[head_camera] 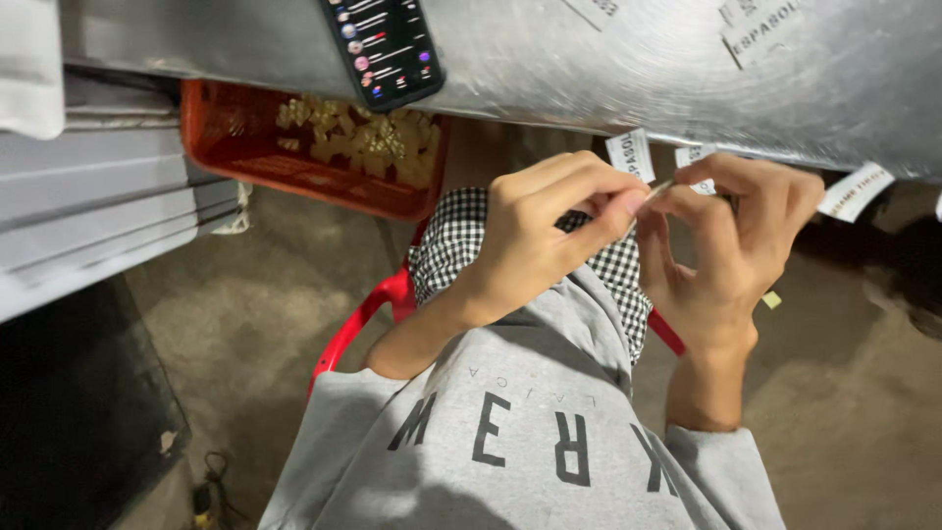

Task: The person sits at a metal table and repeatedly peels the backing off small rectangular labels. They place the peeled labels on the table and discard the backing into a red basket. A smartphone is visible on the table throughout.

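Note:
My left hand (545,231) and my right hand (731,240) meet just below the edge of a shiny metal table (589,59). Between the fingertips of both hands I pinch a small thin white strip (655,188), which looks like a paper label. The fingers of both hands are curled tight around it. Several more white paper labels (630,154) hang stuck along the table's edge right above my hands, one (856,190) further right. I wear a grey sweatshirt with dark letters, and a black-and-white checked cloth (461,245) lies on my lap.
A dark smartphone (385,47) with a lit screen lies on the table top. A red plastic crate (294,147) holding pale yellow pieces sits under the table at left. A red chair frame (358,324) shows beside my lap. Grey panels stand at far left above a concrete floor.

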